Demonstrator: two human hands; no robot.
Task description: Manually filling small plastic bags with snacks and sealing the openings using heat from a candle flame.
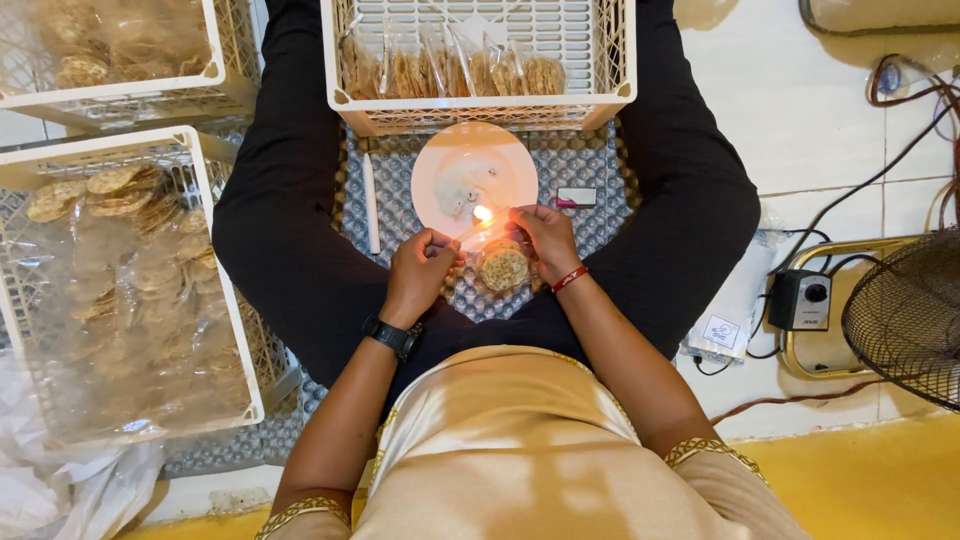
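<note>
Just left of the flame (483,212), the left hand (420,270) is pinching the top edge of a small clear bag of crackers (503,265), fingers closed on the film, while the right hand (545,238), just right of the flame, is gripping the same edge, also closed. The bag is hanging just below the flame, in front of the white plate (445,165). By my judgement the seal is coming out best if both hands are keeping the edge taut and passing it steadily, fingers clear of the flame.
</note>
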